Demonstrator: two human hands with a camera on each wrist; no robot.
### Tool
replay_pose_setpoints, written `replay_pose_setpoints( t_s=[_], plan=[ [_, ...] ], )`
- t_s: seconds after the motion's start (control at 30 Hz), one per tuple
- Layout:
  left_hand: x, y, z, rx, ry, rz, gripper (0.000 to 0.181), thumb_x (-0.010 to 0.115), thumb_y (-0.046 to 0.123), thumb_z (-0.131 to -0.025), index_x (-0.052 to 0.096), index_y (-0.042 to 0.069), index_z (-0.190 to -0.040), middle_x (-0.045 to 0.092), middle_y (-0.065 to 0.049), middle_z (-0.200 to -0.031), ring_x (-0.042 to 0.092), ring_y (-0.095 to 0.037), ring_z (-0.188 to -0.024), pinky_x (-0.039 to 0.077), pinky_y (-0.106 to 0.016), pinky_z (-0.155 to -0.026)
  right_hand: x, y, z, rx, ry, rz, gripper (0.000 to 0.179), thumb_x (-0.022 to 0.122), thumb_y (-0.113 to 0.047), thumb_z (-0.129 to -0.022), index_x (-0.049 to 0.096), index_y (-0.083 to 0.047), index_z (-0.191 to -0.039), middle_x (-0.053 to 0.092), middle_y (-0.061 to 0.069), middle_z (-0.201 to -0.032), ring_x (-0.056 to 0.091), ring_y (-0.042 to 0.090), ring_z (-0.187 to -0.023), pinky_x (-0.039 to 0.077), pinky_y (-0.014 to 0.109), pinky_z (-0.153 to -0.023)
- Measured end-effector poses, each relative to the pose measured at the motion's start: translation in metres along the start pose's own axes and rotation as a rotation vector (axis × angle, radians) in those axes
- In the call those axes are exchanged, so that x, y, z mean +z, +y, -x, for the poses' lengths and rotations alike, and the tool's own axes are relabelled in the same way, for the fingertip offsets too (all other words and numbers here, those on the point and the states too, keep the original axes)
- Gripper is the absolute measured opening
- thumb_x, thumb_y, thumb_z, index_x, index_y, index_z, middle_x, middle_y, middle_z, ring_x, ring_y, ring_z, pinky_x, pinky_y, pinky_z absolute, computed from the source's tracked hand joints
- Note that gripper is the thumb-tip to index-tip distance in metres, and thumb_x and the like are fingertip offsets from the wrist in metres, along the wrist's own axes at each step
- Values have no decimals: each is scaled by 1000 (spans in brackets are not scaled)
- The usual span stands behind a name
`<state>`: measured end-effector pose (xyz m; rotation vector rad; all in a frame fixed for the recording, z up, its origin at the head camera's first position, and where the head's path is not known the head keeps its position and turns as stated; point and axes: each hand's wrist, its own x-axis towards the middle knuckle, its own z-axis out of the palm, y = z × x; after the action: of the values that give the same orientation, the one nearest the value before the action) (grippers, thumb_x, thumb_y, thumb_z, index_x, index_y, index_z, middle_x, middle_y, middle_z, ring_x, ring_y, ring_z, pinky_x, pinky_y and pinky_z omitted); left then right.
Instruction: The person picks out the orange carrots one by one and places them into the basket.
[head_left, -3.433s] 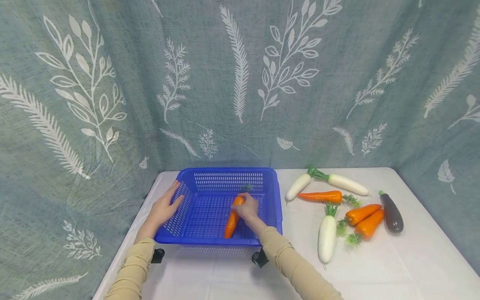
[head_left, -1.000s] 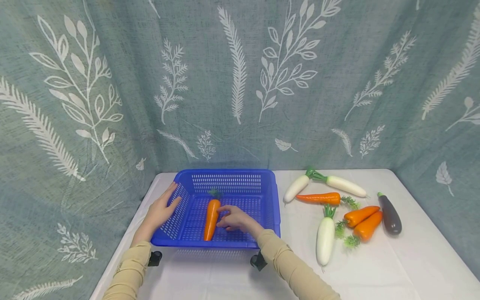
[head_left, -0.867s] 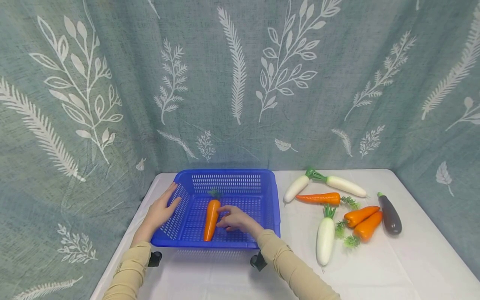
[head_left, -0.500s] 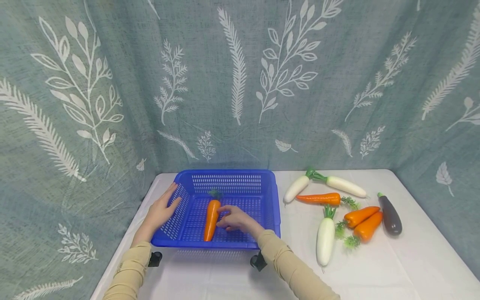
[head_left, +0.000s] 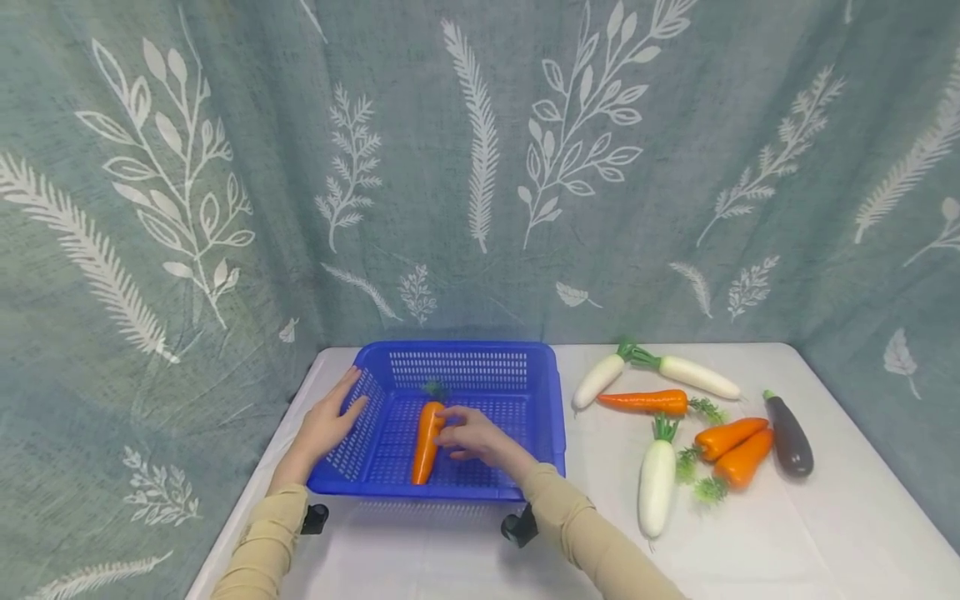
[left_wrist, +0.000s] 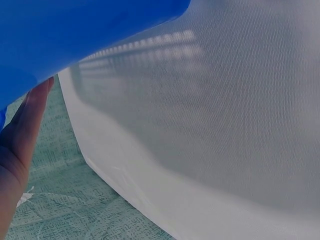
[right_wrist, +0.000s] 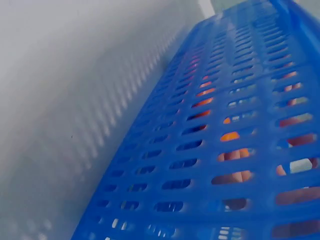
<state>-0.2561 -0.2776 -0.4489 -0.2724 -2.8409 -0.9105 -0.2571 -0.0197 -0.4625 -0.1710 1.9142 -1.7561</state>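
An orange carrot (head_left: 427, 446) lies lengthwise in the blue plastic basket (head_left: 468, 348), its green leafy top toward the back wall. My right hand (head_left: 476, 437) is inside the basket to the right of the carrot, with loosely bent fingers touching its upper right side. Through the slots in the right wrist view, bits of the carrot (right_wrist: 230, 136) show. My left hand (head_left: 324, 427) rests at the basket's left rim, thumb spread over the inner side. In the left wrist view, the straight fingers (left_wrist: 37, 107) lie along the basket's outer side.
Right of the basket, on the white tabletop (head_left: 600, 500), lie several white radishes (head_left: 657, 490), another carrot (head_left: 647, 402), two short orange carrots (head_left: 744, 460) and an eggplant (head_left: 790, 437). A patterned green curtain (head_left: 450, 167) hangs behind.
The right hand gripped the carrot near the basket's middle right, then moved it left and let go. Just now its fingers shifted slightly onto the carrot's side. The left hand stayed at the rim.
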Motion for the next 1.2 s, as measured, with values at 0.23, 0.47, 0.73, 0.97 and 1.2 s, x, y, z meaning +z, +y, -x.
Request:
replay_pose_setpoints(
  t_s=[0.23, 0.47, 0.73, 0.97, 1.2],
  plan=[
    [-2, 3, 0, -23, -31, -23, 57, 43, 28, -101, 28, 1, -148, 23, -20, -155, 30, -44, -137, 27, -60, -110, 0, -2, 2, 11, 45, -41, 51, 65, -11, -83, 52, -2, -131, 61, 21, -120, 61, 38, -109, 54, 49, -88],
    [1, 0, 0, -14, -19, -31, 57, 43, 28, -101, 27, 0, -148, 23, -21, -155, 29, -45, -138, 26, -60, -110, -3, -5, 8, -22, 44, -23, 51, 65, -15, -85, 51, -3, -133, 60, 20, -122, 60, 38, -110, 53, 49, -89],
    [0, 0, 2, -17, -22, -26, 57, 43, 27, -101, 27, 0, -148, 22, -21, -155, 29, -45, -138, 26, -60, -111, -9, -8, 18, -42, 36, -30, 51, 64, -15, -86, 50, -4, -134, 59, 20, -126, 57, 41, -114, 52, 50, -91],
    [0, -2, 2, -18, -18, -33, 56, 44, 26, -101, 27, 0, -148, 23, -21, -155, 30, -45, -137, 27, -60, -110, -20, -10, 29, -67, 19, -8, 53, 64, -17, -87, 48, -3, -135, 59, 20, -123, 56, 41, -114, 52, 50, -92],
    [1, -1, 1, -20, -18, -35, 57, 43, 27, -101, 27, 0, -148, 23, -21, -155, 29, -45, -137, 26, -60, -111, -33, -11, 35, -167, 103, 62, 47, 63, -16, -87, 52, -5, -132, 62, 19, -117, 61, 34, -106, 53, 50, -91]
  ],
)
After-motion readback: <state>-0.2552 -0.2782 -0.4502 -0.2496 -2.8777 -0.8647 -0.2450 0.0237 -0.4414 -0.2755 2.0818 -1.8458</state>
